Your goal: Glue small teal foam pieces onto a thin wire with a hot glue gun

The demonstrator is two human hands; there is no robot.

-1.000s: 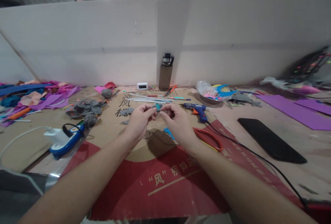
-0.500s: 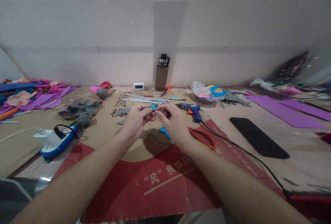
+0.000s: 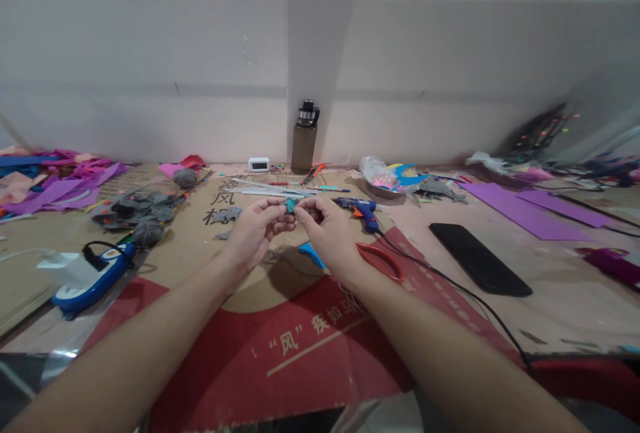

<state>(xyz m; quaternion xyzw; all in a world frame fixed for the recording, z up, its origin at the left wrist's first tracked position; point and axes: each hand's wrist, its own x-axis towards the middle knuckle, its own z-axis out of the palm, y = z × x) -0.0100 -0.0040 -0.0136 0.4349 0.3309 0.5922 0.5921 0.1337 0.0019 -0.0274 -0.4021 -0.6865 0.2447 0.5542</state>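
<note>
My left hand (image 3: 255, 230) and my right hand (image 3: 327, 233) meet above the middle of the cardboard-covered table (image 3: 210, 246). Both pinch a small teal piece (image 3: 290, 204) between their fingertips. Red-handled scissors (image 3: 380, 261) lie just right of my right wrist, and a blue scrap (image 3: 311, 254) shows under my hands. A blue glue gun (image 3: 361, 208) lies beyond my right hand, its black cord running toward the near right.
A dark bottle (image 3: 304, 137) and small white clock (image 3: 259, 164) stand by the back wall. Grey felt bits (image 3: 135, 214) and purple scraps (image 3: 55, 180) lie left, a blue-white device (image 3: 93, 273) near left. A bowl (image 3: 387, 180), black phone (image 3: 479, 266) and purple sheets (image 3: 520, 210) lie right.
The view has shifted right, so everything slid left in the picture. My hands keep the same pinch on the teal piece.
</note>
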